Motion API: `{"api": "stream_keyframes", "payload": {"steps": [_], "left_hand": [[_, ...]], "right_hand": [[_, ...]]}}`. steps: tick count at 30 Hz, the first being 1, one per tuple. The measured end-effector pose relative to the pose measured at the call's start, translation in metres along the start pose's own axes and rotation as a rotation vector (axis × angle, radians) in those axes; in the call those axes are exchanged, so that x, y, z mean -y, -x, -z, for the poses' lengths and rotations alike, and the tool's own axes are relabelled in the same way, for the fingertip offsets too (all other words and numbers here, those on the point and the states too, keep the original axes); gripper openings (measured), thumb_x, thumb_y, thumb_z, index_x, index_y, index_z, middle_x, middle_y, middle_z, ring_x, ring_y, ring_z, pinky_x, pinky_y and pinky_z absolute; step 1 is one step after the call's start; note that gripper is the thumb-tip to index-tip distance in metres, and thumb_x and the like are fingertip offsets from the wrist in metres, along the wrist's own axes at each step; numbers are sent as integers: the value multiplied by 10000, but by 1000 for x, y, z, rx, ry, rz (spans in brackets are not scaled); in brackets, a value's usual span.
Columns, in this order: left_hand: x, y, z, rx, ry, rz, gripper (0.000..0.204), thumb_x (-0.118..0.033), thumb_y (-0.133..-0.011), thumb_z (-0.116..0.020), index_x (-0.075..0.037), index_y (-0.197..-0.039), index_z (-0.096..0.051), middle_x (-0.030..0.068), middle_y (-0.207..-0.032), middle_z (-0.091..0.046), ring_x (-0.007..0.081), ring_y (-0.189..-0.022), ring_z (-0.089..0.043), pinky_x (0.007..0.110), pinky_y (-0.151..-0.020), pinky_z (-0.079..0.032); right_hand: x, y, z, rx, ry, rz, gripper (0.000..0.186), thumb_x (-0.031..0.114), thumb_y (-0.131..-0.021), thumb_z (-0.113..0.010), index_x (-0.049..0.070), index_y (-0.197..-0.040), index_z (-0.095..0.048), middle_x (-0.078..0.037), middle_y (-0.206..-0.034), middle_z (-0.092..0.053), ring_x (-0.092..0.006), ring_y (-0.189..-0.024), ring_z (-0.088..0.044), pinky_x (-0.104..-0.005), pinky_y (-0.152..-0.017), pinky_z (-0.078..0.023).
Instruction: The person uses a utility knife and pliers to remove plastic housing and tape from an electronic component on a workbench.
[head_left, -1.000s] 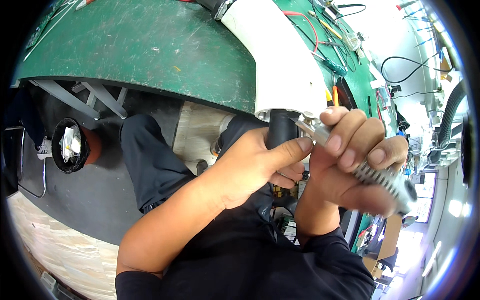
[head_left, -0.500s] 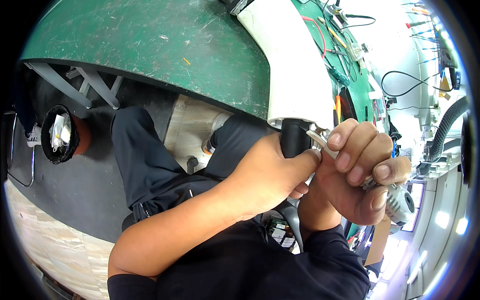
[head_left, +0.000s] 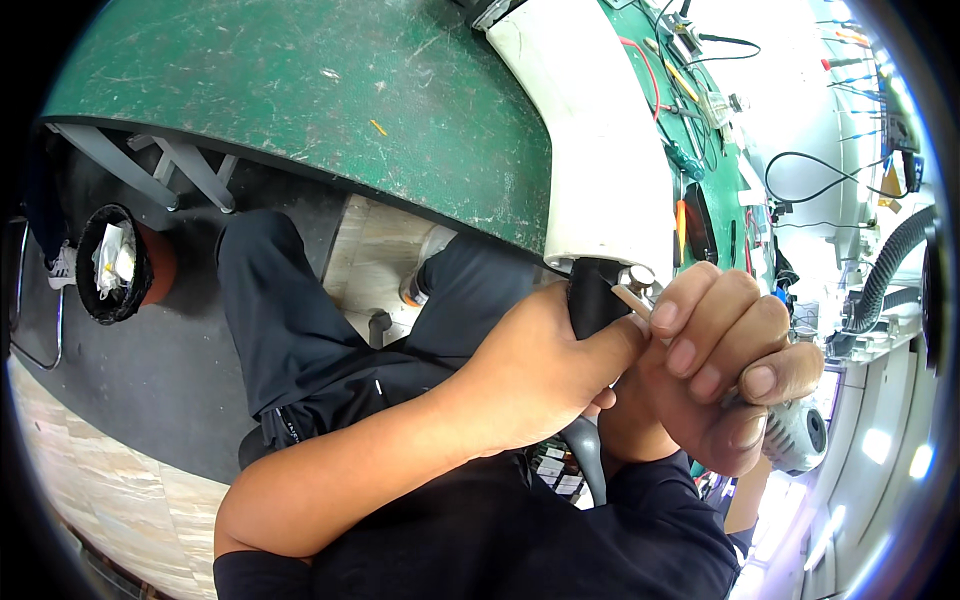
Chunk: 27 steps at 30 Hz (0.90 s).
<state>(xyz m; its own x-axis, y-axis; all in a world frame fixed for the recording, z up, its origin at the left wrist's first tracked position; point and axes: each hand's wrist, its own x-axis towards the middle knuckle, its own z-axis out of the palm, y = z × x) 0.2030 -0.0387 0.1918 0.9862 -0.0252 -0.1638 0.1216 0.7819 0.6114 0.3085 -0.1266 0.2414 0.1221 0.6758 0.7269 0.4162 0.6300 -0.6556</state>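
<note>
A long white curved housing point(head_left: 607, 150) lies over the green bench, its near end pointing toward me. Out of that end comes a black cylindrical part point(head_left: 594, 297), and my left hand point(head_left: 540, 365) is wrapped round it. Beside the black part sits a small round metal fitting point(head_left: 640, 277). My right hand point(head_left: 715, 360) is closed with curled fingers on a thin metal tool point(head_left: 630, 299), whose tip is close to the fitting; whether they touch I cannot tell. The rest of the tool is hidden in the fingers.
The scratched green bench point(head_left: 300, 90) curves along the far side. Cables, an orange-handled tool point(head_left: 681, 232) and a black flat object point(head_left: 699, 222) lie right of the housing. A grey ridged round object point(head_left: 797, 437) shows behind my right hand. A lined waste bin point(head_left: 155, 265) stands at left.
The housing's near end and both hands have shifted slightly right and down in the picture. The round metal fitting shows more clearly now. Both hands keep their hold.
</note>
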Motion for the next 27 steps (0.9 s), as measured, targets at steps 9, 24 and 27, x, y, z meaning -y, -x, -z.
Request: {"api": "stream_keyframes", "payload": {"steps": [9,24,27], "left_hand": [[7,-3,-2,14,55,-40,198,-213,-984,-547,-47,-875,-552,12,-716,-552,81,-618,-506,234,-546,-415],[13,-6,-8,-54,59,-77,140,-168,-972,-546,-46,-905,-527,19,-721,-551,90,-597,-513,234,-530,-407],[16,-5,-12,-89,105,-88,172,-200,-985,-547,-48,-908,-521,16,-717,-547,87,-595,-512,232,-529,-407]], "right_hand": [[-2,2,6,127,147,65,229,270,-933,-625,92,-1049,-539,-33,-788,-542,-186,-730,-571,-381,-691,-511],[1,-14,14,249,223,55,257,281,-908,-678,85,-1007,-544,-21,-737,-566,-166,-652,-593,-356,-600,-555],[-1,-8,12,191,227,79,283,293,-902,-695,84,-1021,-546,-21,-739,-572,-163,-655,-597,-356,-601,-558]]}}
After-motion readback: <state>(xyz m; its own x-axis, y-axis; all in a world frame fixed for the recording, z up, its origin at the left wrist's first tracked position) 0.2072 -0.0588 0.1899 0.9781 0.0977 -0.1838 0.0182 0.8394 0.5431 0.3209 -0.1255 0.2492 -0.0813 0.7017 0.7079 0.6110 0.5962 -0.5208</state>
